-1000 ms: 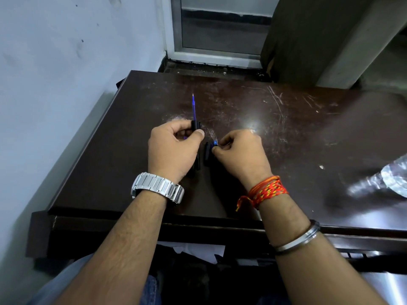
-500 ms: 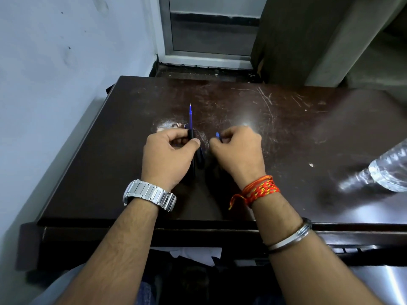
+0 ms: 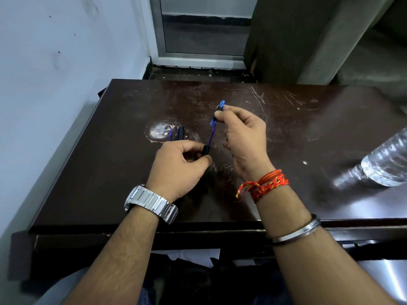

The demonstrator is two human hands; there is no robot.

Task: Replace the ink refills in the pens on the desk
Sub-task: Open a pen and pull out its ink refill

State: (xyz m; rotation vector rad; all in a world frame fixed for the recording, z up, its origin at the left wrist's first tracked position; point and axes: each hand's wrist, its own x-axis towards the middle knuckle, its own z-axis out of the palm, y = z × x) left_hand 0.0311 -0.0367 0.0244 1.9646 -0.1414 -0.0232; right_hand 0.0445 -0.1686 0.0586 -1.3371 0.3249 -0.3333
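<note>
My left hand (image 3: pixel 178 166) is closed around a black pen barrel (image 3: pixel 206 150), of which only the open end shows past my thumb. My right hand (image 3: pixel 244 137) pinches the blue tip section (image 3: pixel 220 106) of a thin blue ink refill (image 3: pixel 211 134). The refill runs slantwise from my right fingertips down into the barrel's mouth. On the dark brown desk (image 3: pixel 110 172), just beyond my left hand, lie a second black pen piece (image 3: pixel 180 133) and a loose blue refill (image 3: pixel 170 134), side by side.
A clear plastic water bottle (image 3: pixel 387 164) lies on its side at the desk's right edge. A pale wall runs along the left of the desk, with a door frame and curtain behind it. The desk's front edge is by my forearms.
My right hand has risen away from the left one, drawing the blue refill out of the barrel. The second pen piece and loose refill on the desk are now uncovered.
</note>
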